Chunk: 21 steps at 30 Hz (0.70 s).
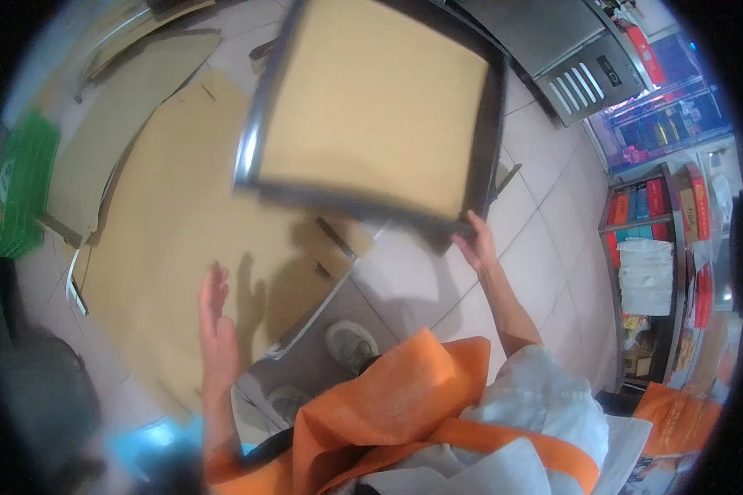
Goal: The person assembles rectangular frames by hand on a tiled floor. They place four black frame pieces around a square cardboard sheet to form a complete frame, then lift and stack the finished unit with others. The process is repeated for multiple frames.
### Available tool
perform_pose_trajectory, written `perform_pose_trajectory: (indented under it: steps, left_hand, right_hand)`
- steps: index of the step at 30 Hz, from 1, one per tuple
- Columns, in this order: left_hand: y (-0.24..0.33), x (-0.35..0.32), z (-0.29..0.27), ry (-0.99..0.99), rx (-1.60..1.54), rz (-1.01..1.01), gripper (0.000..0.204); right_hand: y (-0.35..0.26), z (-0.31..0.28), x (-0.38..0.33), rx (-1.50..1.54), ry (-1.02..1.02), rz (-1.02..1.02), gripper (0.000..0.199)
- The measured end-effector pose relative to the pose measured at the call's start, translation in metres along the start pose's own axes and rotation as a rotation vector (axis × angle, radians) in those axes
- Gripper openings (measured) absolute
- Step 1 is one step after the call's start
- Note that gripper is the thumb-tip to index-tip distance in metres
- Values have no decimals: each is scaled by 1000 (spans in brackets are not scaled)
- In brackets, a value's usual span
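Note:
A large square panel (371, 107) with a tan face and a dark, shiny raised rim is tilted up in front of me, slightly blurred. My right hand (477, 243) grips its lower right corner, thumb and fingers closed on the rim. My left hand (218, 322) is raised with its fingers extended, apart from the panel and holding nothing. Beneath the left hand lies a big tan cardboard sheet (173, 247) on the floor, with the hand's shadow falling on it. Whatever supports the panel's far side cannot be made out.
Another cardboard piece (99, 140) lies at the left, beside stacked green crates (25, 186). A metal appliance (578, 66) stands at the far right. Along the right is a shelf unit (673, 272) with boxes and white packets. Tiled floor (537, 239) shows between them. My shoe (351, 345) is close to the cardboard's edge.

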<state>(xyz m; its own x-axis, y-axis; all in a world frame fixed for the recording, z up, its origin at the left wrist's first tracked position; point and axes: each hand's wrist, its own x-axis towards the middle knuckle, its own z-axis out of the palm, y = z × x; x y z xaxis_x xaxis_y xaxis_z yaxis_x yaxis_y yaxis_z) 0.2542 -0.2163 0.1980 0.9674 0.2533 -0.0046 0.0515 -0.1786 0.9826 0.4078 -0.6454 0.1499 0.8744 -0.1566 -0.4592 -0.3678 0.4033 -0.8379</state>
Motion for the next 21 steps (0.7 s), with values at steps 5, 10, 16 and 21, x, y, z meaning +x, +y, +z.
perform_pose_trajectory:
  steps: [5, 10, 16, 21]
  left_hand:
    - [-39, -17, 10, 29, -58, -208, 43]
    - [-52, -42, 9, 83, -156, -365, 42]
    - [-134, -89, -65, 472, 282, -500, 52]
    - [-223, -93, -169, 723, 1066, -630, 65]
  right_hand:
    - [6, -27, 57, 250, 145, -53, 32]
    - [35, -8, 81, 202, 367, -113, 41]
    - [71, 18, 3, 48, 123, 136, 67]
    - [135, 62, -13, -976, -504, -332, 47]
